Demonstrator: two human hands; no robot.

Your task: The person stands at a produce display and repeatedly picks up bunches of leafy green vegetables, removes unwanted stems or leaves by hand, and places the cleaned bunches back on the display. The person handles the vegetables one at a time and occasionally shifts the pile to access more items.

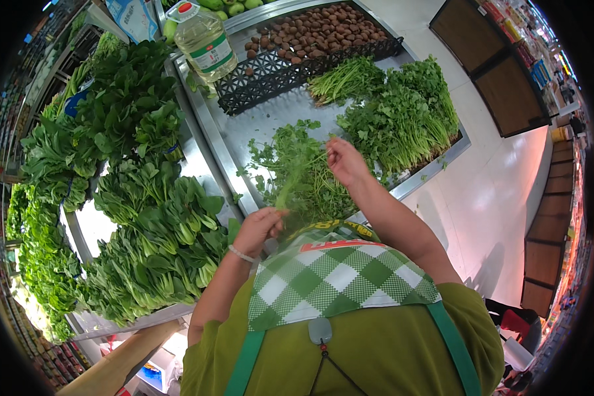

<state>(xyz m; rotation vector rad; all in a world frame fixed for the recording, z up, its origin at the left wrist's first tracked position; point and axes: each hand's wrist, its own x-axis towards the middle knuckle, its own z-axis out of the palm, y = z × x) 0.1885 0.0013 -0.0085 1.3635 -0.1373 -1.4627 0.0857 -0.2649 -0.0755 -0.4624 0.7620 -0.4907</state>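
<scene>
My left hand (pixel 261 228), a pale bead bracelet at its wrist, pinches the stems of a green herb sprig (pixel 291 184), blurred by motion. It is close to my checked apron (pixel 336 277). My right hand (pixel 345 161) is raised over the metal display tray (pixel 282 111), its fingertips drawn together. A small yellowish-green bit shows at those fingertips, but whether they grip it is unclear. Beneath and between both hands lies a loose heap of leafy herbs, likely cilantro (pixel 321 198). Neater bundles of the same kind of herb (pixel 406 119) are stacked to the right, roots toward the tray's edge.
A black plastic crate (pixel 277 81) of brown chestnut-like nuts (pixel 326 29) sits at the tray's far side, beside a large oil bottle (pixel 205 44). Thin-stemmed greens (pixel 349 81) lie near it. Bok choy (pixel 178 218) and dark leafy greens (pixel 128 99) fill the left stand.
</scene>
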